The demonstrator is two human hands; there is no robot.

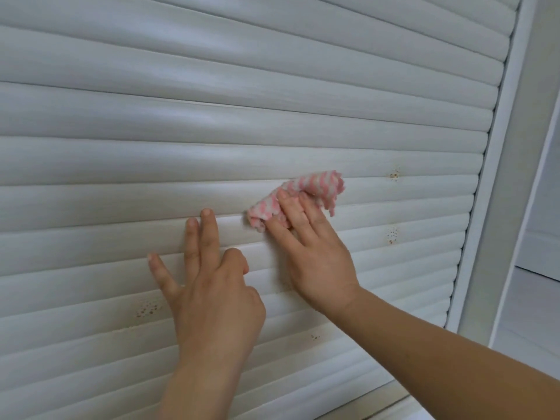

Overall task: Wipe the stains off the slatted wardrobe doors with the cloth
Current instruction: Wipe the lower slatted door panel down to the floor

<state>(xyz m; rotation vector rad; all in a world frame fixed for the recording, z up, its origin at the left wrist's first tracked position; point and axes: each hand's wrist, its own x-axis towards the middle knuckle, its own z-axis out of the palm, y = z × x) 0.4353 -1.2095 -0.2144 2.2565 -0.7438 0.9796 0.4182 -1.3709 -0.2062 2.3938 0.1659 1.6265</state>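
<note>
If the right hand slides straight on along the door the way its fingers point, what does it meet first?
Probably only bare slats: the right hand, pressing the pink-and-white striped cloth, points up-left on the white slatted door, away from the brown speck stains.

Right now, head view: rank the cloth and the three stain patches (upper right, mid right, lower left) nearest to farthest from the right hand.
1. pink-and-white cloth, under the right hand fingers.
2. mid-right stain, right of the hand.
3. upper-right stain, up and right, farther.
4. lower-left stain, beyond the left hand.
</note>
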